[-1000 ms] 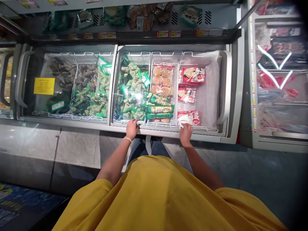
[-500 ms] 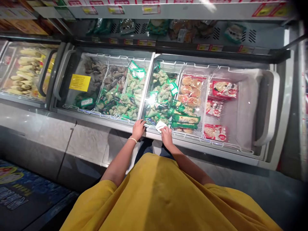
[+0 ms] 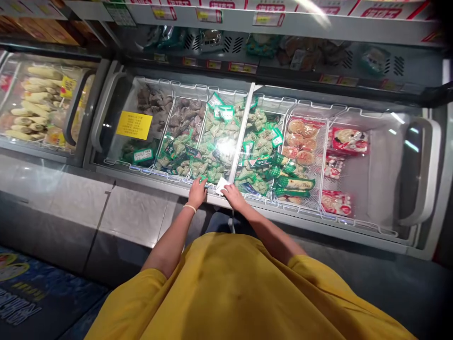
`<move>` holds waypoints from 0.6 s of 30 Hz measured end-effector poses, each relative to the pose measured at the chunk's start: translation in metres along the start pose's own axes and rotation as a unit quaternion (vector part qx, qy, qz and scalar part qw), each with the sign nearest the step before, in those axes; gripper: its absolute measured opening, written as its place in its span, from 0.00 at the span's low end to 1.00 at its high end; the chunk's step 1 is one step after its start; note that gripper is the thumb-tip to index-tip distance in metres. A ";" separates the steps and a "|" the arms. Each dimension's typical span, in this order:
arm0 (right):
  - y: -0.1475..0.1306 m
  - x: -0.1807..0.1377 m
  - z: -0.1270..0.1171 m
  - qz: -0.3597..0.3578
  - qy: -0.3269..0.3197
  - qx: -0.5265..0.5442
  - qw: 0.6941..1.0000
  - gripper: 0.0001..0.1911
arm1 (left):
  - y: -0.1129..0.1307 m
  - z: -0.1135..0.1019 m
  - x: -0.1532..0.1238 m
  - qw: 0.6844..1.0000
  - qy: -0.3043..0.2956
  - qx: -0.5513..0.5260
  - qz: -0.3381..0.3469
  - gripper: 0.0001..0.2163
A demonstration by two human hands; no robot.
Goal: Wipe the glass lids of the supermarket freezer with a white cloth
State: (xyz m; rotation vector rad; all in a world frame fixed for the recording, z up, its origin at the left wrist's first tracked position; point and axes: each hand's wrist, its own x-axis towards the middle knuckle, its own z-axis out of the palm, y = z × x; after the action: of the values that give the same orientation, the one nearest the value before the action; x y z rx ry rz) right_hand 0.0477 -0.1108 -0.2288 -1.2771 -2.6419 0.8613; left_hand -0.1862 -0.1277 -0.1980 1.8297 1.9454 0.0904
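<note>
Left hand: spread on long grey metal rim
Right hand: pinching flat white cloth
Cloth: loosening, we could drop it between hands

Two hands are at the front edge of the chest freezer, a left hand and a right hand, with one white cloth and one pale wristband. The freezer has two white handles, a left handle and a right handle, one at each end. One yellow notice shows near its left end. Towards the right end, the red packs show in three places, back edge to front; how many are stacked in each cannot be told. At least three green-ended packs lie near the front edge, right of centre. Behind them are six round cakes. The leaf-wrapped parcels overlap too much to count.
</note>
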 end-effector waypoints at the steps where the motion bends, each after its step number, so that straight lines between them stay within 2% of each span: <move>1: 0.009 0.013 -0.010 0.001 -0.004 -0.012 1.000 0.16 | -0.003 0.000 0.001 1.000 -0.003 -0.001 -0.001 0.26; 4: 0.033 0.049 -0.039 0.047 0.013 -0.034 0.998 0.18 | -0.009 0.000 0.003 1.000 -0.011 -0.007 -0.001 0.28; 6: 0.037 0.059 -0.046 0.077 0.035 -0.031 0.996 0.19 | -0.008 0.000 0.003 1.000 -0.012 -0.013 -0.002 0.28; 9: 0.017 0.037 -0.029 0.071 0.030 -0.009 0.997 0.20 | -0.003 0.000 0.002 1.000 -0.003 -0.023 -0.014 0.29; 13: -0.012 -0.016 0.004 0.003 -0.037 0.005 0.999 0.17 | 0.006 0.002 0.001 0.999 0.004 -0.025 -0.034 0.29; 15: -0.009 -0.019 0.002 -0.025 -0.055 -0.001 0.998 0.16 | 0.009 0.003 0.002 0.999 0.008 -0.020 -0.040 0.30; 18: 0.016 0.013 -0.026 -0.035 -0.047 -0.026 0.998 0.17 | 0.013 0.003 0.006 0.998 0.015 -0.006 -0.052 0.30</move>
State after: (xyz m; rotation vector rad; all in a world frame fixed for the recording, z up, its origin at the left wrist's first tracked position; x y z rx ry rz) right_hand 0.0583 -0.0810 -0.2172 -1.1750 -2.7817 0.8679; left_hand -0.1726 -0.1215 -0.1979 1.7247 2.0529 0.0959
